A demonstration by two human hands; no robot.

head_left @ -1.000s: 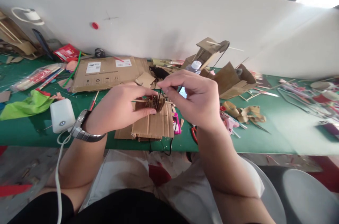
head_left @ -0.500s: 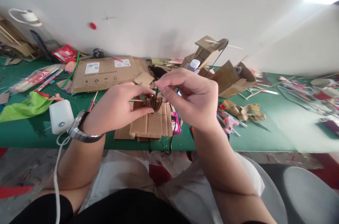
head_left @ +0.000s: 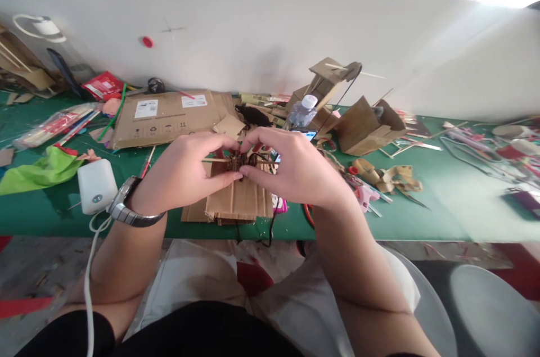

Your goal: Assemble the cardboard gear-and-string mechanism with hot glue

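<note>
At the frame's centre, your left hand (head_left: 185,171) and right hand (head_left: 291,166) both pinch the small cardboard piece (head_left: 240,163) (a wooden stick (head_left: 217,161) runs through it).

Bench (head_left: 459,199), green-topped. Centre: cardboard piece (head_left: 240,202). Nine o'clock: white device (head_left: 97,188), green cloth (head_left: 42,170) farther out. Ten: stick pack (head_left: 57,125), red packet (head_left: 103,86). Eleven: flat carton (head_left: 162,123), labelled. One: bottle (head_left: 302,114), upright. Two: open box (head_left: 367,129). Three: crumpled brown strips (head_left: 399,178). Four: pink glue gun (head_left: 366,198).
</note>
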